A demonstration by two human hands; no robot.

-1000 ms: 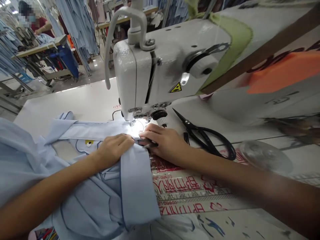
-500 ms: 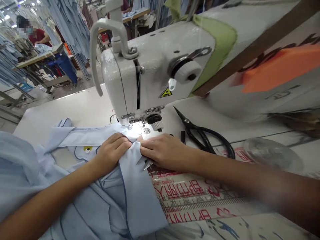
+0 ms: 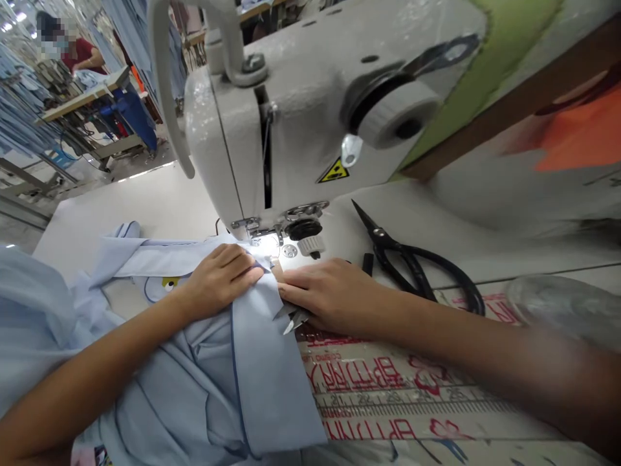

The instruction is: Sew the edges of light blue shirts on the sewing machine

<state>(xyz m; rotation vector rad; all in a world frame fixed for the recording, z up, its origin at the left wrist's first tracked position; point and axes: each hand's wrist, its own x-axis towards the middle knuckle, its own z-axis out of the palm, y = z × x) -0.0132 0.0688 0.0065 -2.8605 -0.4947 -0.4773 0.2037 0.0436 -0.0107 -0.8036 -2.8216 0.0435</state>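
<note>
A light blue garment (image 3: 272, 382) with dark blue piping runs up to the sewing machine's lit needle area (image 3: 266, 246). My left hand (image 3: 220, 278) is closed on the cloth just in front of the presser foot, thumb and fingers together. Beside the cloth's right edge is my right hand (image 3: 334, 294), its fingers curled around small thread snips (image 3: 295, 320). Only the snips' silver blades stick out under the palm; their handle is hidden. Part of a yellow-eyed cartoon patch (image 3: 169, 283) shows beyond my left wrist.
Large black scissors (image 3: 407, 252) lie right of the needle. A ruler (image 3: 388, 401) and red-printed tape (image 3: 359, 372) cover the table's front. A clear round object (image 3: 557, 304) sits at right. Another person (image 3: 82, 55) works at a far table.
The view has moved closer to the machine. The cloth bunched between my hands now lies flatter, and my right fingertips have shifted slightly right of its fold. The snips stay in my right hand.
</note>
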